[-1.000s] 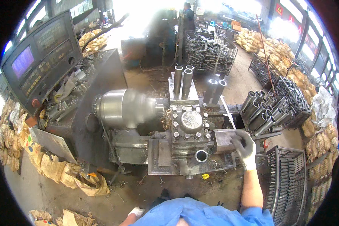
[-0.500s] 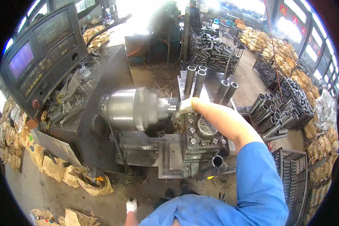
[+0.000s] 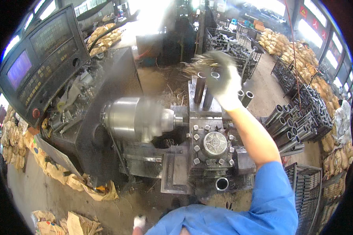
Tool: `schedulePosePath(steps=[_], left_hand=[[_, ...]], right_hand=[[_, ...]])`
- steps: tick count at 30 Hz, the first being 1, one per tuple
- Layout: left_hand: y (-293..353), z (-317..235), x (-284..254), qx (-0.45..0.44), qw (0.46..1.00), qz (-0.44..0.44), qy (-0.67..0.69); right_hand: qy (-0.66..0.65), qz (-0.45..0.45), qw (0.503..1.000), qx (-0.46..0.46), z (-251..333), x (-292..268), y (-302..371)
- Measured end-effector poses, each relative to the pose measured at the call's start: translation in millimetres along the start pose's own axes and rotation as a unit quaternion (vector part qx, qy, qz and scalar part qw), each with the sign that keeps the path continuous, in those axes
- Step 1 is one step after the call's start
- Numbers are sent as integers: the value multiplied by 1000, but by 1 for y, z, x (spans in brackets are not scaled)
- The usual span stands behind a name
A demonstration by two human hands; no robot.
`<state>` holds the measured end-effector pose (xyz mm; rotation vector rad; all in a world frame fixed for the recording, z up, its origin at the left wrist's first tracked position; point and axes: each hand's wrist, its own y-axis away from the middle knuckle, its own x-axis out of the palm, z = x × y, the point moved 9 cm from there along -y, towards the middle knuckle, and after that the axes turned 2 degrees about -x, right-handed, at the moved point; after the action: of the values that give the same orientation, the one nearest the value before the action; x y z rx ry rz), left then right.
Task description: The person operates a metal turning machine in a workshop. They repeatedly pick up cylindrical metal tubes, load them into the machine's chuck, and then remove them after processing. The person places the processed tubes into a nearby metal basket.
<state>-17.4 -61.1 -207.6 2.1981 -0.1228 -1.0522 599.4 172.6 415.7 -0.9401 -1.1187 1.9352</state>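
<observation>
A head-worn fisheye looks down over the lathe [image 3: 176, 172].

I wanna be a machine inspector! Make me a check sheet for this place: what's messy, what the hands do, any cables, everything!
Surface: machine bed looks dark and grimy.
Job's things: chuck, with a blurred front end, perhaps spinning; tool post with round cap; upright tubes behind it.
Clutter: mixed scraps below the control panel.
Grip: right hand, gloved and blurred, holds metal shavings; left hand, gloved, hangs low, its grip unclear.
Cables: one dark curved hose or cable beside the panel; cannot tell which.
Surroundings: piled sacks and slanted tubes on the right.
</observation>
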Motion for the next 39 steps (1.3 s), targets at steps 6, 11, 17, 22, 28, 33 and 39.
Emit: schedulePosePath(steps=[6, 11, 17, 22, 28, 33, 39], left_hand=[[-4, -169, -58, 251, 960, -120, 28], [88, -329, -107, 370, 909, -172, 88], [89, -316, -134, 313, 914, -197, 166], [55, -259, -124, 279, 926, -238, 91], [33, -389, -165, 267, 941, -181, 102], [-21, -419, -203, 255, 941, -218, 43], [-39, -434, -206, 297, 916, -270, -18]], right_hand=[[164, 600, 782, -46, -80, 160, 121], [9, 733, 680, -24, -79, 220, 206], [-44, 844, 531, 56, -187, 121, 237], [125, 782, 534, 297, -234, -4, 248], [301, 517, 786, 155, -186, -68, 186], [-22, 467, 864, 187, -8, -108, 121], [4, 636, 770, 53, 91, -90, 233]])
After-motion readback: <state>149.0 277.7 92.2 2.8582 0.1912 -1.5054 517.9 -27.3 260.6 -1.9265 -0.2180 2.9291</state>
